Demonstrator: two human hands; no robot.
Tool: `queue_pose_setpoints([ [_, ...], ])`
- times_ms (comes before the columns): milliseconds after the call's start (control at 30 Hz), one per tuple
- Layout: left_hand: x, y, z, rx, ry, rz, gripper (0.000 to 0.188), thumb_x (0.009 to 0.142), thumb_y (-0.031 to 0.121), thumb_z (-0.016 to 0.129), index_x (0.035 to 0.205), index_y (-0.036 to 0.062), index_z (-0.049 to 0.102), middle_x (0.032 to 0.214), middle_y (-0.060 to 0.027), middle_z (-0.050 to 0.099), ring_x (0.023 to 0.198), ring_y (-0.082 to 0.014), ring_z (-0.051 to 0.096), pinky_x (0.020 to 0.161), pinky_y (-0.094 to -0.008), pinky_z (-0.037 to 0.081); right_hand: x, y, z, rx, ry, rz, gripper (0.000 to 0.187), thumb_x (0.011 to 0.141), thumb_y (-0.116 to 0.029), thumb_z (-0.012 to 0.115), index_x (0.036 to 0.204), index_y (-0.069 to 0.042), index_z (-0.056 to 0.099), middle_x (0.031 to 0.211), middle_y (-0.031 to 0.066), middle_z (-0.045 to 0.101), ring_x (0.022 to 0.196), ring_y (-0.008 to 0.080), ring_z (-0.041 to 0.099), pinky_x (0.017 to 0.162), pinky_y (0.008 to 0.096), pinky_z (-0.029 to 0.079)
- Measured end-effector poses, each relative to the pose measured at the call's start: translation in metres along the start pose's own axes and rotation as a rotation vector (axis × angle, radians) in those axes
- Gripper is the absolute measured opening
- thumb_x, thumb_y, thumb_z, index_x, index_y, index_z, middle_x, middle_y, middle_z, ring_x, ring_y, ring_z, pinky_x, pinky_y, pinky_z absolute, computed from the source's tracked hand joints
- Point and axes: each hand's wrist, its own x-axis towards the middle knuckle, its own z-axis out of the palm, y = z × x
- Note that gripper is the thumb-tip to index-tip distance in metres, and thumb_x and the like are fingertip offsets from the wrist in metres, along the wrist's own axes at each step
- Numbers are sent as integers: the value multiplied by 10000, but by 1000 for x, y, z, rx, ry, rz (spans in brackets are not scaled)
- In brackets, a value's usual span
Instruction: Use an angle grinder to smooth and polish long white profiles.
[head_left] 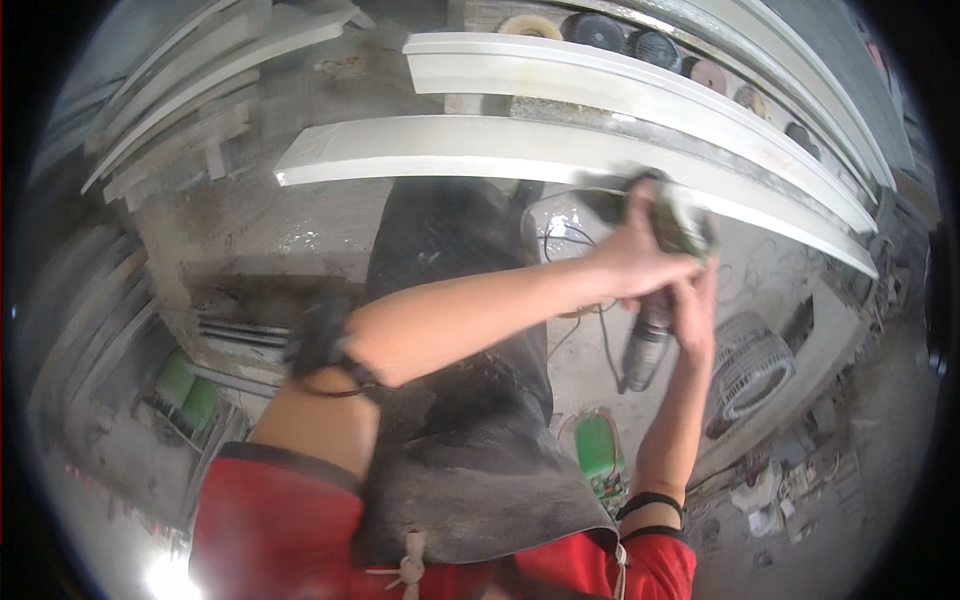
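Observation:
A hand-held power grinder is pressed against the front edge of a long white stone moulding that lies across the bench. My left hand wraps over the grinder's head near the disc. My right hand grips the grinder's dark body just below it. Both forearms come up from the lower edge, over a dusty dark apron. The disc itself is hidden behind my left hand.
A second white moulding lies behind the first, with several round abrasive discs beyond it. More stone strips lean at the left. A fan grille, a green container and the grinder's cable are on the wet floor.

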Motion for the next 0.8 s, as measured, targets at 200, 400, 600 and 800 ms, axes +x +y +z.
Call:
queue_pose_setpoints([
  [200, -153, -60, -169, -291, 255, 14, 479, 1041, 440, 504, 1368, 92, 464, 924, -25, 670, 700, -110, 676, 456, -238, 509, 12, -102, 201, -192, -529, -71, 977, 820, -378, 736, 1569, -23, 218, 1210, 310, 659, 1081, 440, 684, 971, 471, 535],
  [400, -177, -26, -163, -308, 464, -41, 484, 1033, 519, 461, 1283, 114, 551, 923, -5, 683, 707, -94, 668, 451, -253, 486, 26, -118, 220, -160, -708, -86, 928, 806, -360, 702, 1554, -35, 258, 999, 308, 705, 958, 458, 704, 925, 454, 526],
  [600, 2, 7, 8, -337, 205, -16, 952, 880, 296, 751, 1459, 99, 22, 1277, -249, 495, 706, -258, 679, 366, -272, 503, 38, -37, -5, -230, -294, 40, 969, 854, -440, 757, 1578, -42, 250, 1363, 302, 581, 1250, 362, 612, 1037, 439, 500],
  [800, 171, 47, 191, -66, -108, -137, 1227, 807, 383, 764, 1533, 13, -153, 1377, -340, 479, 928, -364, 699, 471, -327, 604, 50, 23, -251, 37, 30, 56, 768, 971, -358, 689, 1538, -21, 296, 1429, 187, 515, 1316, 276, 512, 1108, 403, 427],
])
